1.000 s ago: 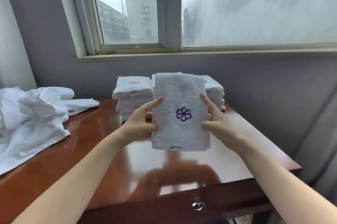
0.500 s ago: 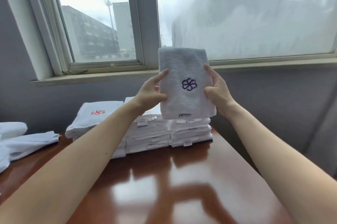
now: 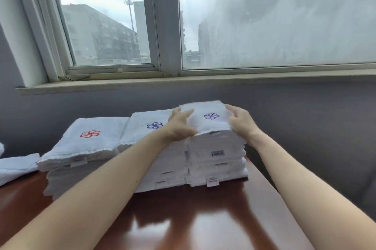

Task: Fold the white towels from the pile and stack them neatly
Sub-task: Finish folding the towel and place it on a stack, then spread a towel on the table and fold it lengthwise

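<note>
1. Folded white terry towel w/ purple pinwheel emblem (image 3: 211,119) is the item in hand. It lies flat on top of the right-hand stack, at the far side of the table.
2. Nearest the camera: glossy red-brown wooden table (image 3: 203,221), w/ both bare forearms reaching fwd over it.
3. Next come three stacks of folded white towels, side by side and touching. The right stack (image 3: 216,166) shows labels on its front edges, the middle stack (image 3: 142,133) has a blue emblem on top, and the left stack (image 3: 89,144) a red one. Each is several towels deep.
4. Left hand (image 3: 180,125) is at the purple-emblem towel's left edge: fingers on top, thumb at the front corner, pinching it. Right hand (image 3: 241,124) is at the right edge: fingers curled over the top, thumb on the side, also gripping. Slight blur, so grip firmness can't be judged.
5. Far left: loose unfolded white towel (image 3: 16,165) lies on the table just beside the left stack, mostly out of frame.
6. Behind: grey wall (image 3: 305,119), pale window sill (image 3: 183,83), and a window (image 3: 101,26) w/ buildings outside.
7. Progress (judgement): well along. This towel is folded and placed, and prob. only needs squaring and letting go. At least one loose towel is left to fold; the total remaining can't be told.
</note>
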A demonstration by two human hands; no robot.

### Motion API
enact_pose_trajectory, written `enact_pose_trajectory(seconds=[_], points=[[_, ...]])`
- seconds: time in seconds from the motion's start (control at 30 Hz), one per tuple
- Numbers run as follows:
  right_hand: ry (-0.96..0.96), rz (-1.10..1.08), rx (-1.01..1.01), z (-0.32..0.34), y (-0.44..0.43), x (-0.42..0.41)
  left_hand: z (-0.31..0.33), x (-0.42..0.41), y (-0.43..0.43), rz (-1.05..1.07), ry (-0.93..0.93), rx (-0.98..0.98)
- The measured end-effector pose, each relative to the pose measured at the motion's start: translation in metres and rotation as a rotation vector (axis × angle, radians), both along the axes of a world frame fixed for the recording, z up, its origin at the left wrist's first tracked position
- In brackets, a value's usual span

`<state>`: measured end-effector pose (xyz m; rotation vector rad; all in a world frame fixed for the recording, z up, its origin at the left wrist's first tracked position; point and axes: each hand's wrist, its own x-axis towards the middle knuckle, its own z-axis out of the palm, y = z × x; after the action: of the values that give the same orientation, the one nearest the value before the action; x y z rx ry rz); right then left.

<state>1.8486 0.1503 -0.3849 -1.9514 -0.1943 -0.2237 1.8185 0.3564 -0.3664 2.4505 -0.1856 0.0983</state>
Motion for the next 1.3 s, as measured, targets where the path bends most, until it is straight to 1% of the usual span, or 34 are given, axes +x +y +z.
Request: enact_pose_trajectory(seconds=[0.07, 0.17, 0.3, 0.37, 0.47, 0.57, 0.63, 0.73, 0.8, 0.97, 1.1, 1.2, 1.3], points=[[0.068, -0.007, -0.020, -0.007, 0.005, 0.005, -0.006, 0.003, 0.000, 0.048, -0.012, 0.083], [0.113, -0.039, -0.059, -0.009, 0.006, 0.009, -0.002, 0.001, -0.001, 0.029, 0.005, 0.206], [0.130, -0.072, -0.172, 0.000, 0.005, -0.002, 0.007, -0.012, -0.004, -0.020, 0.087, 0.239], [0.115, -0.082, -0.222, 0.008, 0.006, -0.016, 0.011, -0.025, -0.003, -0.055, 0.096, 0.244], [0.072, -0.057, -0.345, 0.023, 0.016, -0.046, 0.014, -0.049, 0.008, -0.031, 0.012, 0.180], [-0.034, -0.020, -0.555, 0.038, 0.036, -0.085, 0.014, -0.083, 0.029, 0.011, -0.092, 0.163], [-0.096, 0.049, -0.604, 0.048, 0.054, -0.113, 0.014, -0.110, 0.049, 0.019, -0.155, 0.156], [-0.173, 0.170, -0.702, 0.058, 0.089, -0.153, 0.012, -0.156, 0.088, 0.057, -0.185, 0.093], [-0.221, 0.246, -0.727, 0.059, 0.117, -0.174, 0.007, -0.188, 0.116, 0.103, -0.189, 0.072], [-0.315, 0.434, -0.779, 0.053, 0.208, -0.220, -0.005, -0.264, 0.196, 0.253, -0.154, 0.128], [-0.379, 0.562, -0.782, 0.047, 0.290, -0.254, -0.008, -0.317, 0.263, 0.369, -0.109, 0.142], [-0.417, 0.629, -0.814, 0.043, 0.346, -0.273, -0.013, -0.351, 0.312, 0.489, -0.087, 0.131], [-0.440, 0.680, -0.848, 0.034, 0.393, -0.286, -0.025, -0.379, 0.354, 0.596, -0.025, 0.118]])
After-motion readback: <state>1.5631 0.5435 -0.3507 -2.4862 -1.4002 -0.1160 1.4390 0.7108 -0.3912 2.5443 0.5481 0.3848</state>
